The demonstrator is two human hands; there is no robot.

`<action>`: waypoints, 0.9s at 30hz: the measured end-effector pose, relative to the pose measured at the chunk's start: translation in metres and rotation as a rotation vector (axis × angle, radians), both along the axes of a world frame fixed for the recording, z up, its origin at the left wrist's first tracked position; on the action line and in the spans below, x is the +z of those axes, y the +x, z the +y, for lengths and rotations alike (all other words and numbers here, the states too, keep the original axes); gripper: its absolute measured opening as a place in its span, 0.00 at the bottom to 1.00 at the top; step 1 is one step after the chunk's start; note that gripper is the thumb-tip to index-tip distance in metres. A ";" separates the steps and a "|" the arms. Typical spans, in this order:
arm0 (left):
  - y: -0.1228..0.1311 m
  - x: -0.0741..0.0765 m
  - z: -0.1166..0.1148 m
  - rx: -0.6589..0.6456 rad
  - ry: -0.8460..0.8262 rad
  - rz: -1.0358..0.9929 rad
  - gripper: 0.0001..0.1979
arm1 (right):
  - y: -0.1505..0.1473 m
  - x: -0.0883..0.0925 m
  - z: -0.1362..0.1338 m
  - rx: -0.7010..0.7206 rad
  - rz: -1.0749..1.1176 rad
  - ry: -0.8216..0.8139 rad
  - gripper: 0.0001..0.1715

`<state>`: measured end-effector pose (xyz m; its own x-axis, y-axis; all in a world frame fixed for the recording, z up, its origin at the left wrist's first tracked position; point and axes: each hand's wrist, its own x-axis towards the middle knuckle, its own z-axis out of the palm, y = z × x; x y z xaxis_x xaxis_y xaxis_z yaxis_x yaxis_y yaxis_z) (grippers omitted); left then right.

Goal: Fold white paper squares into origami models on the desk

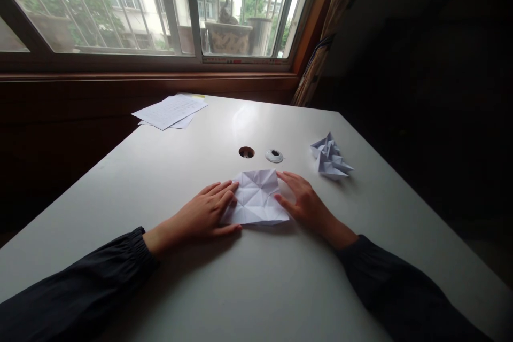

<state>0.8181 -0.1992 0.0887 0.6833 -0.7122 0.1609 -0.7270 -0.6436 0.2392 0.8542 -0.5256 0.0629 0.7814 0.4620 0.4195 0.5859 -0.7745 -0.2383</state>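
A creased sheet of white paper [258, 197] lies on the white table between my two hands, its surface marked by a grid of straight and diagonal folds. My left hand [208, 206] rests over its left side, fingers stretched out and thumb along the near edge. At the right edge, my right hand [302, 200] touches the paper with fingertips and thumb, the fingers apart. The paper's left edge is partly hidden under my left hand. Beyond my right hand sits a folded white paper piece [331, 157] with several pointed peaks.
A round hole [246, 153] in the tabletop [200, 288] lies just past the paper, with its loose cover [274, 156] beside it. Written sheets [172, 110] are stacked at the far left corner. A barred window [160, 10] stands behind the table, a curtain [316, 69] at its right.
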 end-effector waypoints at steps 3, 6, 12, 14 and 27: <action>0.001 -0.001 0.000 -0.005 -0.031 -0.001 0.32 | -0.009 0.010 0.005 0.083 0.027 0.091 0.30; 0.001 -0.002 0.000 -0.007 -0.041 -0.010 0.31 | -0.022 0.020 0.014 0.192 0.081 0.094 0.30; 0.000 -0.001 -0.001 -0.007 -0.031 -0.017 0.30 | -0.036 0.030 0.031 0.387 0.154 -0.156 0.34; 0.000 0.001 -0.002 -0.009 -0.024 -0.018 0.30 | -0.036 0.030 0.033 0.376 0.160 -0.181 0.34; -0.001 0.013 0.002 0.026 -0.077 -0.057 0.16 | -0.031 0.024 0.034 0.287 0.148 -0.099 0.18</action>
